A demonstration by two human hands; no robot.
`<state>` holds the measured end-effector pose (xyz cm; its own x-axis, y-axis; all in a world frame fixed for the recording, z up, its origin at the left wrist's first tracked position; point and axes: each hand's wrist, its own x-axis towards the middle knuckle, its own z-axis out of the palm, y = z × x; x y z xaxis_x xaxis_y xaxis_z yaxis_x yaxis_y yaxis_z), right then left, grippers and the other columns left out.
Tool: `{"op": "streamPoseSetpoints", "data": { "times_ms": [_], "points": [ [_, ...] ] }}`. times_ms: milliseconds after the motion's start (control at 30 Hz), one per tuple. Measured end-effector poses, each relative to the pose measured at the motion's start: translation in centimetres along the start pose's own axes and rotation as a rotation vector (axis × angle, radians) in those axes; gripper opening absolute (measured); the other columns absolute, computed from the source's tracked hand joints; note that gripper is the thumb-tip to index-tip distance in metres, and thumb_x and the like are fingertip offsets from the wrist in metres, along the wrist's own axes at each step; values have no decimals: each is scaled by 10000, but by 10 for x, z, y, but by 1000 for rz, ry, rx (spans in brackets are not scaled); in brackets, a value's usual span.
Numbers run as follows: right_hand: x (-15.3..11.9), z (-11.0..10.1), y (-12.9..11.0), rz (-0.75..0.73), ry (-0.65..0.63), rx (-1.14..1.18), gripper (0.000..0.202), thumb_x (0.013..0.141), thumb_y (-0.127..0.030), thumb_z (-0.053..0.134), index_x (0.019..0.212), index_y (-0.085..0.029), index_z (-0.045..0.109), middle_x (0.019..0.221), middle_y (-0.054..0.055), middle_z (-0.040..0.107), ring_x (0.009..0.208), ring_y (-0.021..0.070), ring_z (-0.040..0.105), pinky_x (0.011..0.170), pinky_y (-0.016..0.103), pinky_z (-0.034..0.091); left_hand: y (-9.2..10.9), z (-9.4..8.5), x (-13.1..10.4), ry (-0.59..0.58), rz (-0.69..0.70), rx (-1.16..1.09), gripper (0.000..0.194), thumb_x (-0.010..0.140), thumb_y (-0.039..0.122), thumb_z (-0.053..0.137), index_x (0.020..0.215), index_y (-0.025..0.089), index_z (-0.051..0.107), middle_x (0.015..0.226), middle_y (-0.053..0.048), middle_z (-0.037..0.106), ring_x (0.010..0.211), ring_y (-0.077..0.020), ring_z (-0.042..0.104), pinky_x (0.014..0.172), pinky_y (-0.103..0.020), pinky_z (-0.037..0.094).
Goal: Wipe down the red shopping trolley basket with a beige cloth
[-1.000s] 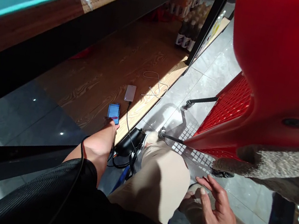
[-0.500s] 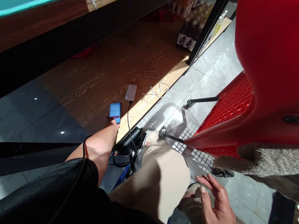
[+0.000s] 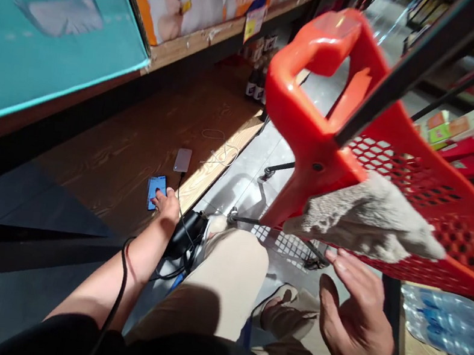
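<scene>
My left hand [image 3: 166, 205] reaches down to the wooden bottom shelf, its fingers apart over the lit screen of a phone [image 3: 156, 188]. The phone lies flat beside a pale power bank [image 3: 182, 160], which has a black cable plugged into it. A thin white cable [image 3: 225, 154] lies in loose loops near the shelf's edge. My right hand [image 3: 357, 315], with a silver bracelet at the wrist, hangs in the air with fingers apart, holding nothing, just below a grey cloth [image 3: 367, 219] on a red shopping cart [image 3: 303, 116].
Boxes [image 3: 56, 29] stand on the upper shelf at the left. Dark bottles [image 3: 256, 83] are at the back of the lower shelf. A black cylindrical object [image 3: 185, 234] sits by my foot. Packs of water bottles [image 3: 454, 323] lie at the right.
The view has tilted up, showing more of the cart and boxes. My left hand, earlier at the phone's lower edge, now has its fingers over the screen. My right hand remains raised.
</scene>
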<state>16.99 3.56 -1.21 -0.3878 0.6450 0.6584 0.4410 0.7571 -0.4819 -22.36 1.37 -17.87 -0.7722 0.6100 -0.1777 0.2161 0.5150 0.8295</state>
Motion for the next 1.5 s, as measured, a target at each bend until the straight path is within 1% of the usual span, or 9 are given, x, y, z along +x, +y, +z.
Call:
{"op": "streamPoseSetpoints", "data": {
  "times_ms": [167,433,633,767,867,1000,1133,1300,1500],
  "points": [
    [46,-19,-7,-97,260,-311,608,801,-182,748,1373,-286,569,1319,83,634,1298,333,551,1107,584,419,65,41,-14,157,47,-157,637,928,261,531,1517,205,297,1507,-169,327,1401,-266,429,1200,-429,349],
    [86,-17,19,243,108,-476,970,763,-596,741,1551,-224,314,1469,184,484,1340,412,409,1098,653,270,202,18,-116,207,1107,-187,459,867,290,579,1309,193,498,1250,-152,542,1218,-296,512,1089,-506,397],
    [91,-10,38,408,77,-307,420,869,-277,587,1283,-279,656,1213,79,693,1121,295,536,1106,592,255,261,-1,-138,118,1369,-91,305,880,259,529,1171,216,609,1101,-98,661,1073,-241,604,1029,-426,452],
    [99,-28,38,413,138,61,405,838,-234,513,1197,-240,700,1150,50,722,1079,240,600,1065,466,423,280,-4,-143,-14,1474,-120,304,892,231,532,1179,195,624,1076,-95,692,1023,-222,627,988,-398,498],
    [107,-52,24,345,245,146,439,812,-236,548,1228,-215,687,1208,63,702,1113,227,622,1040,407,478,286,-8,-150,-139,1362,-181,389,898,293,568,1270,184,597,1150,-110,683,1064,-227,634,996,-397,506],
    [106,-74,-6,266,193,98,511,785,-268,682,1294,-238,652,1239,60,689,1093,214,645,1014,372,505,285,-5,-163,-490,935,-274,671,848,521,643,1389,143,518,1177,-136,697,1018,-244,682,900,-374,552],
    [84,-76,-14,326,42,75,545,780,-385,764,1291,-237,643,1190,73,694,1050,226,655,975,383,526,270,4,-170,-830,606,-176,537,777,609,671,1015,132,735,951,-115,765,922,-288,704,838,-384,555],
    [42,-80,10,376,-71,75,464,848,-569,679,1159,-226,715,1180,103,671,1147,255,614,1056,449,477,250,4,-168,-1036,274,-443,486,708,557,718,940,130,737,901,-84,765,838,-239,695,801,-355,541],
    [17,-62,7,615,-127,415,730,794,-616,726,1407,-265,544,1476,121,537,1330,271,542,1116,466,449,249,2,-179,-1173,106,-509,502,654,537,766,919,116,699,769,-60,717,744,-212,659,751,-357,530]
  ]
}}
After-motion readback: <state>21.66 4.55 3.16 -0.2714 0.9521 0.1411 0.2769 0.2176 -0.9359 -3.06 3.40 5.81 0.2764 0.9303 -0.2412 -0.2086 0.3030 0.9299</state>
